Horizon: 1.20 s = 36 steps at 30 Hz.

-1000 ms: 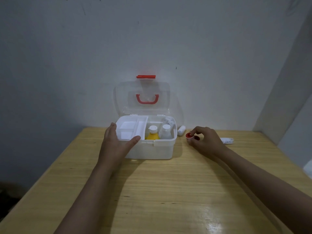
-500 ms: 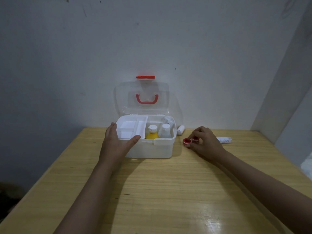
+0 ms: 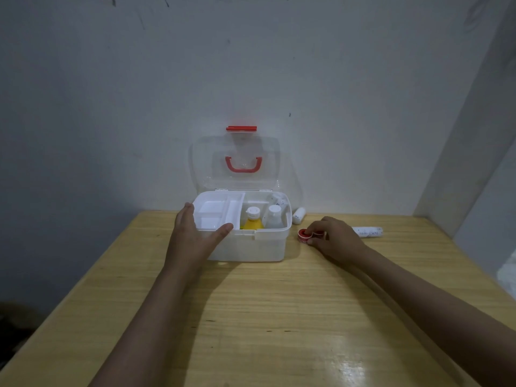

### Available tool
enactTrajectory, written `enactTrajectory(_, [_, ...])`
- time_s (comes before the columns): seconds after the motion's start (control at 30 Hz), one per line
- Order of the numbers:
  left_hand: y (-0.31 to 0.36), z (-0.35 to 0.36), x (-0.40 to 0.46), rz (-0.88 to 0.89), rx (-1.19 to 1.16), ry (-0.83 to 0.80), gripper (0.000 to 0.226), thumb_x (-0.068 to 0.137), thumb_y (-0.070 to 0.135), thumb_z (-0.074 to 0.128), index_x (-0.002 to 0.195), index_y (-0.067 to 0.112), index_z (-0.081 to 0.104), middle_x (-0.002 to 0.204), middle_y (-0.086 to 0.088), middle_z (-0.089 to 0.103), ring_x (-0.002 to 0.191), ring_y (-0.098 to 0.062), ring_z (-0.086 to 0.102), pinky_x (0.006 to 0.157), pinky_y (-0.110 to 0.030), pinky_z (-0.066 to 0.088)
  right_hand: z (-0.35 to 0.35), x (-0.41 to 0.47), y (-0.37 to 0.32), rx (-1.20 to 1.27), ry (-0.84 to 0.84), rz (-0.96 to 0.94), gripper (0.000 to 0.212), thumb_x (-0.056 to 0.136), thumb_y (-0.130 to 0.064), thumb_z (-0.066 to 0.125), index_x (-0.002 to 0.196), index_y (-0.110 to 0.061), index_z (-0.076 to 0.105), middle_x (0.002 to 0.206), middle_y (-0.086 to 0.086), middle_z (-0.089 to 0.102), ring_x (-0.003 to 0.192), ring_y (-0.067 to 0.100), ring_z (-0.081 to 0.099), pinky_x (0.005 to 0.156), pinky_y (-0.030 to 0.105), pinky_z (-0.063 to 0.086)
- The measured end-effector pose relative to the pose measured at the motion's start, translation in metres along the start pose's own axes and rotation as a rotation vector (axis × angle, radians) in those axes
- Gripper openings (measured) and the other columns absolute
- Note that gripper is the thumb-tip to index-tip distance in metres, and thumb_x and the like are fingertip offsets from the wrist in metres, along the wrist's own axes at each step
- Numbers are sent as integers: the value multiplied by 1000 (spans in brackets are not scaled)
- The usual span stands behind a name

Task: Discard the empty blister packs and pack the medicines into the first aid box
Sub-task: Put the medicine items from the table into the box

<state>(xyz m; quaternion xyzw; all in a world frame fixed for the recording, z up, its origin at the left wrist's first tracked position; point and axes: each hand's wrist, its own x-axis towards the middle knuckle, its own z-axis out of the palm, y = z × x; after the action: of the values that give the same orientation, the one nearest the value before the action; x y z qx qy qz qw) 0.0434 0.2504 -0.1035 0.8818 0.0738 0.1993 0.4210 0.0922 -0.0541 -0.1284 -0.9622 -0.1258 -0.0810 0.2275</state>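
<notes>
Right hand (image 3: 336, 241): shifted slightly toward the box (image 3: 251, 244) since the earlier frame; grip closed on two red caps (image 3: 303, 235), resting on the bench (image 3: 279, 317). Left hand (image 3: 192, 238): unchanged, spread open over the box's front-left corner. Box lid up.

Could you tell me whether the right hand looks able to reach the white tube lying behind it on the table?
Probably yes: the white tube lies in the open just beyond the right hand, though that hand currently holds small red items.
</notes>
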Motion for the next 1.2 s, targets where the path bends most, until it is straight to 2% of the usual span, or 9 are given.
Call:
enactTrajectory(0.2, [0, -1, -1, 5, 14, -9, 101, 71, 53, 71, 148, 14, 20, 154, -4, 24, 138, -25, 29, 104, -40, 36, -5, 6, -1, -6, -87, -9, 17, 79, -32, 70, 96, -29, 69, 93, 2, 64, 88, 17, 58, 79, 33, 50])
enactTrajectory(0.47, [2, -3, -3, 13, 15, -14, 100, 71, 53, 71, 148, 14, 20, 154, -5, 24, 137, -25, 30, 103, -40, 37, -23, -5, -12, 77, 52, -43, 13, 78, -22, 72, 91, -23, 72, 88, 5, 67, 80, 17, 61, 78, 38, 52])
enactTrajectory(0.63, [4, -2, -4, 15, 12, -2, 98, 70, 51, 72, 147, 15, 23, 152, -6, 29, 135, -26, 34, 99, -41, 41, -64, 2, -44, 151, 218, -116, 13, 78, -24, 74, 90, -20, 71, 84, 0, 65, 69, 1, 54, 63, 13, 40])
enactTrajectory(0.7, [2, -1, -3, 5, 5, -2, 101, 68, 55, 72, 147, 17, 22, 152, -4, 29, 134, -26, 35, 98, -41, 42, -76, 10, -68, 164, 232, -160, 14, 78, -26, 73, 91, -20, 71, 85, -2, 65, 68, -2, 53, 59, 9, 35])
enactTrajectory(0.8, [2, -1, -4, 4, -19, -3, 102, 68, 56, 72, 147, 18, 21, 153, -3, 28, 136, -24, 33, 100, -39, 40, -78, 32, -110, 156, 190, -234, 20, 78, -31, 72, 94, -19, 72, 87, -6, 64, 70, 1, 55, 61, 15, 42])
enactTrajectory(0.9, [2, -1, -5, 19, -30, 3, 101, 68, 55, 72, 147, 18, 21, 152, -1, 28, 135, -22, 34, 98, -34, 38, -63, 59, -150, 101, 123, -311, 26, 77, -37, 72, 95, -19, 71, 94, -4, 69, 81, 14, 62, 71, 30, 54])
enactTrajectory(1.0, [-1, -1, -3, 8, -44, -1, 105, 65, 60, 72, 147, 21, 21, 152, 1, 28, 133, -21, 35, 95, -33, 39, -38, 84, -178, 52, -2, -333, 29, 77, -39, 72, 96, -17, 71, 94, 1, 69, 80, 13, 60, 66, 25, 50])
enactTrajectory(1.1, [-3, 0, -3, -2, -75, 2, 104, 65, 59, 72, 148, 22, 21, 154, 3, 26, 136, -19, 33, 95, -28, 35, -13, 102, -197, -51, -92, -365, 29, 78, -39, 71, 97, -17, 71, 99, 0, 71, 80, 11, 59, 71, 30, 53])
enactTrajectory(1.2, [-5, 2, 0, -32, -58, -14, 110, 62, 66, 70, 148, 24, 18, 156, 3, 21, 138, -20, 30, 102, -36, 37, 4, 111, -209, -124, -156, -389, 28, 78, -38, 71, 95, -16, 72, 100, 0, 71, 82, 13, 60, 73, 33, 56])
